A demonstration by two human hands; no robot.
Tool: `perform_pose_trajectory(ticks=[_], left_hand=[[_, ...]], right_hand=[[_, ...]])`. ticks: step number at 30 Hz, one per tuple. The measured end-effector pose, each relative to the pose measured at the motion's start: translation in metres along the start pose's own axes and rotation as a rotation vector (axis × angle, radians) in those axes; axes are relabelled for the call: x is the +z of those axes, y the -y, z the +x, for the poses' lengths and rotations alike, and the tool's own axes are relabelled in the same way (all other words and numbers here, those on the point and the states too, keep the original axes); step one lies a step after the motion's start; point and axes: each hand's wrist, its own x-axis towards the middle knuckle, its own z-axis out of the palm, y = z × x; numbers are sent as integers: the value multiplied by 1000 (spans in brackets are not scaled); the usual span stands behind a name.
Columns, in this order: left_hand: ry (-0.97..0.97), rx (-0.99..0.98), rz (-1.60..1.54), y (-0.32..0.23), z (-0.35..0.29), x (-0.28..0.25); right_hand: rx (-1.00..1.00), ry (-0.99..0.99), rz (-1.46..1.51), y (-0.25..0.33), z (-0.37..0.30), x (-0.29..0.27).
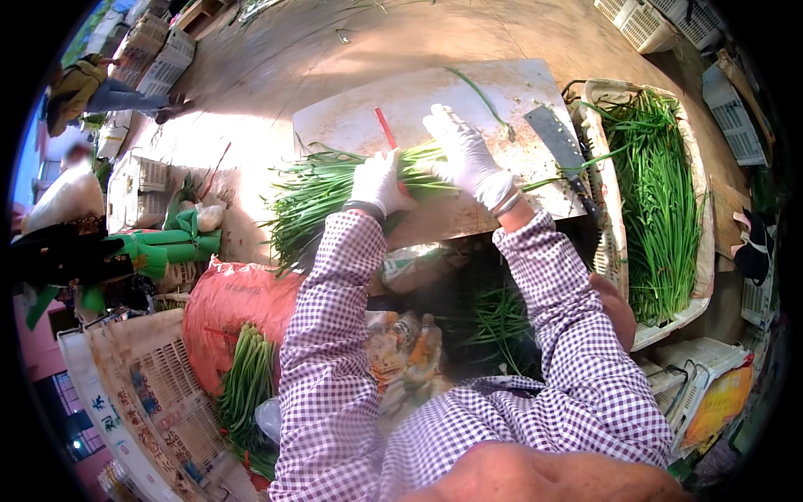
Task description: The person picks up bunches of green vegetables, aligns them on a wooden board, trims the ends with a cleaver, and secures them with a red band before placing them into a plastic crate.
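Both my hands wear white gloves. My left hand [381, 182] is closed round a bundle of long green stalks that look like garlic chives [314, 197], over the left part of a pale board [510, 79]. The leafy ends point left and the pale ends right. A red strip [386, 127] sticks up from the bundle beside that hand, and more red shows under its fingers. My right hand [464, 155] has its fingers stretched out, its palm side at the pale ends. A cleaver [554, 138] lies on the board's right side, near a loose stalk [481, 96].
A crate [707, 251] full of green stalks stands at the right. To the left are a red sack [238, 293], tied green bundles [247, 376] and a white crate [138, 385]. Another person [92, 92] is at the far left, near stacked crates [167, 63].
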Motion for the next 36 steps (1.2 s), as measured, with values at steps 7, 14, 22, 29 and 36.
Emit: perform_pose_trajectory(ticks=[7, 14, 22, 29, 36], left_hand=[[84, -94, 17, -6, 8, 3], [-24, 64, 100, 12, 5, -11], [33, -7, -24, 2, -4, -3], [-133, 26, -6, 1, -10, 5], [-182, -123, -126, 7, -10, 19]], right_hand=[[-178, 225, -324, -13, 1, 52], [-79, 622, -161, 14, 37, 27], [112, 416, 121, -45, 102, 90], [439, 281, 346, -48, 115, 143], [233, 188, 88, 19, 80, 63]])
